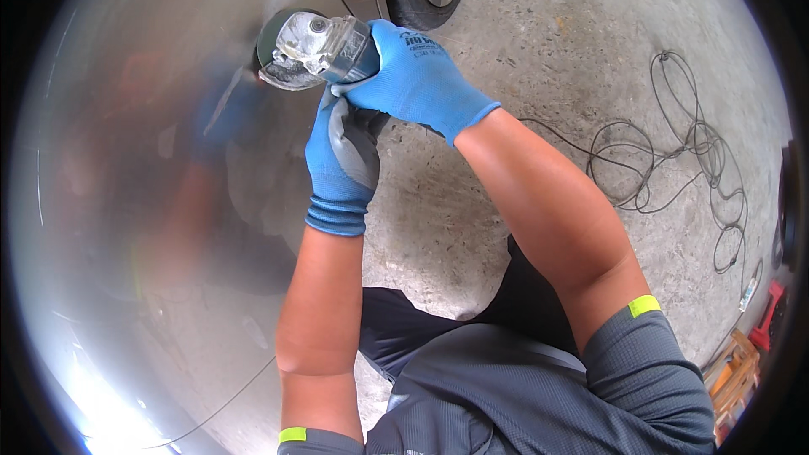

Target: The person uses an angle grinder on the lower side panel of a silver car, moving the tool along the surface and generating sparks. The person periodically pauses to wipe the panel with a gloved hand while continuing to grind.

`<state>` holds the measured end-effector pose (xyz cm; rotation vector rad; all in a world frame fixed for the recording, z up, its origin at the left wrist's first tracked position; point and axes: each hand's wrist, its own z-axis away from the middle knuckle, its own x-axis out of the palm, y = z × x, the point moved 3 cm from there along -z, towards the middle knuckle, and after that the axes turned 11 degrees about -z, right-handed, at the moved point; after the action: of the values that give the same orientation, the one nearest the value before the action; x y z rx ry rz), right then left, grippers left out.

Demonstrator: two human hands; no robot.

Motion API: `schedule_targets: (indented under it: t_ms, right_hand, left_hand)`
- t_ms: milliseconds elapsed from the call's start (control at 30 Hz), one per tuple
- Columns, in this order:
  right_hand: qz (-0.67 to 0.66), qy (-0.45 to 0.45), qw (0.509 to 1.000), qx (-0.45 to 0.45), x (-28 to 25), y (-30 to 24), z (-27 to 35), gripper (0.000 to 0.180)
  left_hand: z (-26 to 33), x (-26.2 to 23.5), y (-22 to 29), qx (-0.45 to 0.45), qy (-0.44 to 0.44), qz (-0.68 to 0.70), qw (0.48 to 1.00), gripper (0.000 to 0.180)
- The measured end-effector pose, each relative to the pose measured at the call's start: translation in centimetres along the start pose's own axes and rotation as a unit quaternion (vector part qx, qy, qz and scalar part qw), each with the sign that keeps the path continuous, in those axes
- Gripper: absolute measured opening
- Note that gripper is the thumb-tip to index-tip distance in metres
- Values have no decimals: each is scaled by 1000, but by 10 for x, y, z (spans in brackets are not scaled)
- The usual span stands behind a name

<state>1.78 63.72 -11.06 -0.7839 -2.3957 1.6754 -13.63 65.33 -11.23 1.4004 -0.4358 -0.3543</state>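
Clamping the angle grinder, far left, firmly in the right hand; meeting underneath with the left hand, too hidden to tell its grip; seemingly mid-grind at the silver car panel, with a pale streak apparently left nearer.

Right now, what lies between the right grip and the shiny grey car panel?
The angle grinder lies there, in the head view: the right grip holds its body, and its disc is on the car panel's side.
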Motion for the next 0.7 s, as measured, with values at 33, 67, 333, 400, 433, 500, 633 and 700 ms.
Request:
schedule_targets:
  t_ms: [33, 67, 333, 400, 433, 500, 633, 700]
  right_hand:
    - [1, -3, 1000, 9, -1, -1, 1, 64]
    - [1, -6, 1000, 10, -1, -3, 0, 64]
    - [-13, -7, 1000, 10, 0, -7, 2, 62]
    - [-6, -8, 1000, 2, 2, -3, 2, 61]
    - [-3, -9, 1000, -3, 2, -1, 2, 60]
    - [-3, -5, 1000, -5, 3, -1, 2, 60]
    - [-18, -12, 1000, 11, 0, -8, 4, 61]
    - [-10, -6, 1000, -4, 3, -5, 4, 61]
  left_hand:
    - [1, 1, 0, 1, 2, -5, 1000, 52]
    - [1, 0, 1, 1, -3, 2, 1000, 52]
    - [2, -2, -1, -4, 28, -1, 1000, 50]
    - [2, -4, -4, -4, 17, 15, 1000, 50]
    - [2, -4, -5, -3, 11, 23, 1000, 49]
    - [2, -3, -5, -4, 14, 24, 1000, 49]
    - [3, -4, -2, 2, 17, 12, 1000, 50]
    - [4, -5, -3, -6, 17, 19, 1000, 50]
